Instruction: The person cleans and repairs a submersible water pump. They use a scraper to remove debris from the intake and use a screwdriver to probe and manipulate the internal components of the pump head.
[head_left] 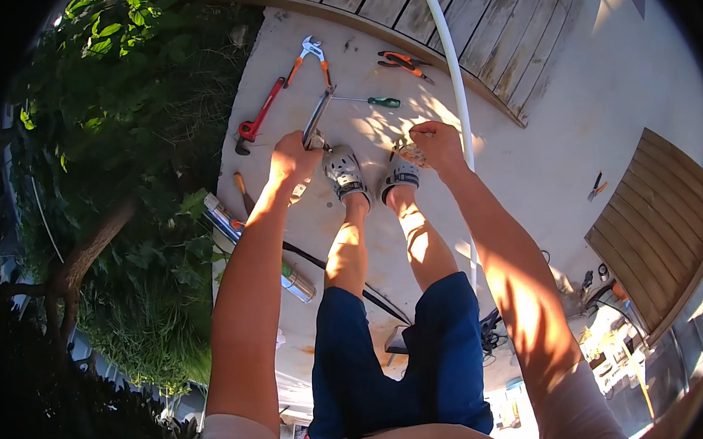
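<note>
My left hand (293,160) is closed round a long silver metal tool (318,115), which tilts up and away past my shoes; its exact kind is not clear. Across from it, my right hand (437,144) is curled into a fist just left of a white pipe (449,48). Something pale and crumpled shows under its fingers, too small to make out. Ahead on the concrete lie water pump pliers (309,57) with orange handles, a red pipe wrench (261,120), a green-handled screwdriver (383,102) and orange-and-black pliers (406,65).
Plants and a branch (88,252) crowd the left edge. A wooden deck (468,19) rises at the far side. Beside my left forearm lie spray cans (297,283). Small pliers (597,187) rest near a slatted wooden panel (658,233) at right.
</note>
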Demonstrator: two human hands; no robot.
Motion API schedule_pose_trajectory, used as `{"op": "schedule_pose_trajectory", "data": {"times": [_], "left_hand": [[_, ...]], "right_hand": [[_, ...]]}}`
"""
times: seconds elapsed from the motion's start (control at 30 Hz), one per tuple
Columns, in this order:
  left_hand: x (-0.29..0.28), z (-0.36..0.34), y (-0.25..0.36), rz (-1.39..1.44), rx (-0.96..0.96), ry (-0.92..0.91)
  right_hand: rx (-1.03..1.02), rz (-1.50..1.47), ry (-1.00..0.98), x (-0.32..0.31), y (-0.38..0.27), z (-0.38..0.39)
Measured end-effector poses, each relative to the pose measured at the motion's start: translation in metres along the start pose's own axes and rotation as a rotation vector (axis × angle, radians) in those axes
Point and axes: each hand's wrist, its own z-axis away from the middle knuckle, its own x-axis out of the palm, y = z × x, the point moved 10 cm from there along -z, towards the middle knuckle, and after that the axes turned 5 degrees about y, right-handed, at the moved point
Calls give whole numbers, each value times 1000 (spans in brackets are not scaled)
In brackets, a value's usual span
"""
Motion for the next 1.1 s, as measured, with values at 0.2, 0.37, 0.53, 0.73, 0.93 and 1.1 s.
{"op": "schedule_pose_trajectory", "data": {"times": [0.2,0.37,0.53,0.73,0.93,1.1], "left_hand": [[76,-152,8,128,33,133],[114,-233,-28,453,-144,233],[142,-284,-13,683,-201,249],[136,-312,-22,280,-212,307],[138,-297,-10,291,-248,318],[150,-281,-20,590,-260,185]], "right_hand": [[18,9,52,102,19,-147],[-18,447,52,174,14,-228],[-230,849,-167,208,42,-307],[-328,834,-106,214,33,-290],[-102,-315,51,161,65,-237],[50,86,69,125,70,-167]]}}
